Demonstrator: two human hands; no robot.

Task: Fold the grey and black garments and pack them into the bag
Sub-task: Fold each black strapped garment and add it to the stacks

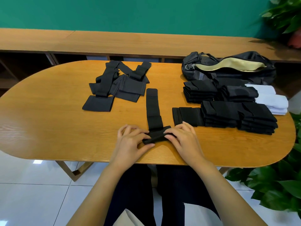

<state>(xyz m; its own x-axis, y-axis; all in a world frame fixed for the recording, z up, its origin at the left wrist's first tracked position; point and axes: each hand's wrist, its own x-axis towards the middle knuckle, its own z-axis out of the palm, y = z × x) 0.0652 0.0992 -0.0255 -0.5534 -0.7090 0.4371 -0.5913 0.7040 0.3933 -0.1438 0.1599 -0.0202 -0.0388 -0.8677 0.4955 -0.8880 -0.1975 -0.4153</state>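
My grip is two-handed: left hand (132,142) and right hand (184,139) both pinch the folded near end of the black garment (153,108), by the worktop's (48,128) near edge. Its long axis runs straight away from me, so the next fold should go forward; neither hand is nearer.

A green wall (130,12) is seen behind a long wooden sideboard (114,41); an oval wooden table (48,121) is set on white floor tiles (32,185); leafy plants (276,185) are placed rightward.
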